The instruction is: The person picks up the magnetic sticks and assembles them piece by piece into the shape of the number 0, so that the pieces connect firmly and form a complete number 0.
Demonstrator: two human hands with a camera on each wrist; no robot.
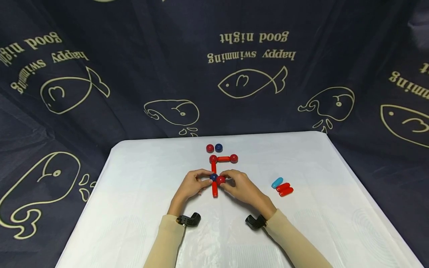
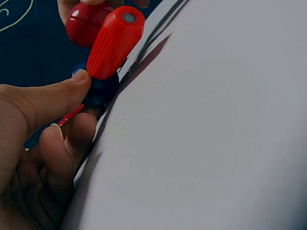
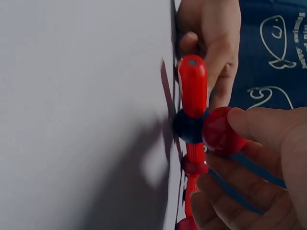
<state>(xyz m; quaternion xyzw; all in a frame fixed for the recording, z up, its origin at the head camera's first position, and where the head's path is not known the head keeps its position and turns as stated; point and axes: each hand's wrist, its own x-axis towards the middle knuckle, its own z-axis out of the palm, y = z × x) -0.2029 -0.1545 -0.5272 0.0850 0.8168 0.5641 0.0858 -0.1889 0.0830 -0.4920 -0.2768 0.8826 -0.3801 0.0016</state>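
My left hand (image 1: 193,184) pinches a dark blue ball (image 1: 213,177) between thumb and fingers. A red rod (image 1: 215,190) with a metal disc in its end sticks out from this ball toward me. On the far side another red rod (image 1: 213,167) runs to a red corner ball (image 1: 213,159), where a third rod (image 1: 223,159) leads right to an end ball (image 1: 234,158). Between thumb and fingers, my right hand (image 1: 242,187) holds a red ball (image 3: 221,132) against the blue ball's right side. Whether the two balls are joined cannot be seen.
Behind the assembly lie a loose red ball (image 1: 209,148) and a loose blue ball (image 1: 219,147). To the right are a light blue rod (image 1: 277,182) and two red rods (image 1: 284,189). Dark printed cloth (image 1: 214,115) hangs behind the white table (image 1: 144,160).
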